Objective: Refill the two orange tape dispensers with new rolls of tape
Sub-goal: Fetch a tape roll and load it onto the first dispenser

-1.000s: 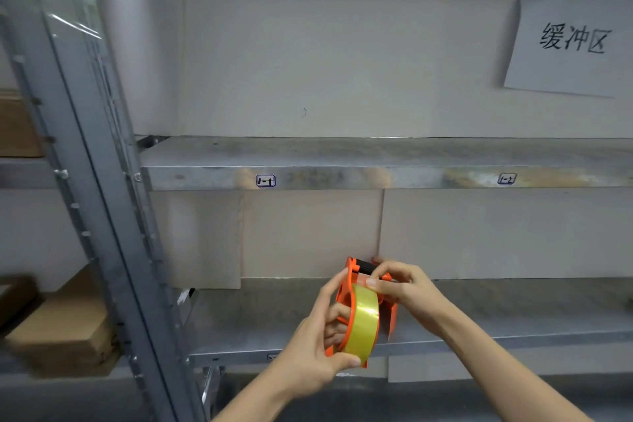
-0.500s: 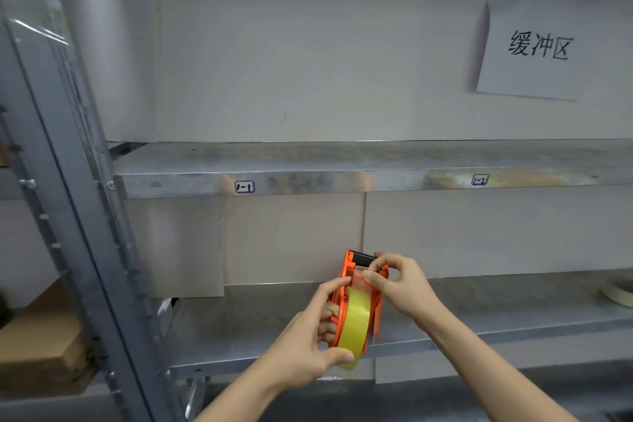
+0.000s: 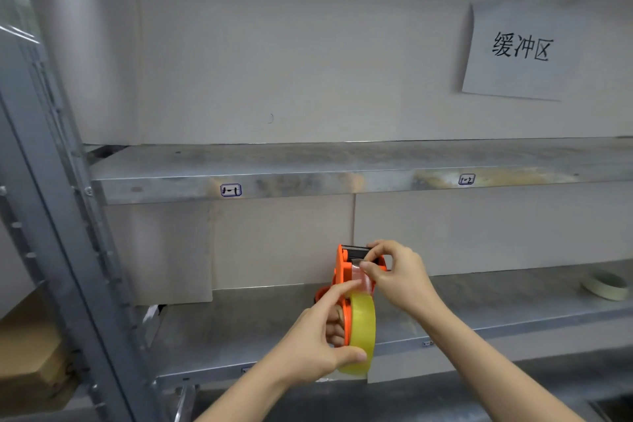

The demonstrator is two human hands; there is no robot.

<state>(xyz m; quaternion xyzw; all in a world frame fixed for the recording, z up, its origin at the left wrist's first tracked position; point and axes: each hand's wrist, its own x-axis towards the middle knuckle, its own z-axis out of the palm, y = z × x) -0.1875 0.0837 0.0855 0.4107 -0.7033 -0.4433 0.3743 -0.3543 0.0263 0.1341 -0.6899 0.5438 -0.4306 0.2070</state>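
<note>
Basically, head view: the orange tape dispenser [image 3: 342, 272] was held upright above the lower shelf [image 3: 513, 301], with a yellowish tape roll [image 3: 363, 322] seated in it and a black toothed cutter [image 3: 352, 248] on top. The left hand [image 3: 318, 343] gripped the dispenser; the right hand [image 3: 399, 272] pinched the clear tape end [image 3: 360, 273] by the cutter.

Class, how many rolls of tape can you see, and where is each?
2. One yellow roll sits in the orange dispenser, centre; one pale roll lies on the lower shelf, far right. Others may be hidden.
</note>
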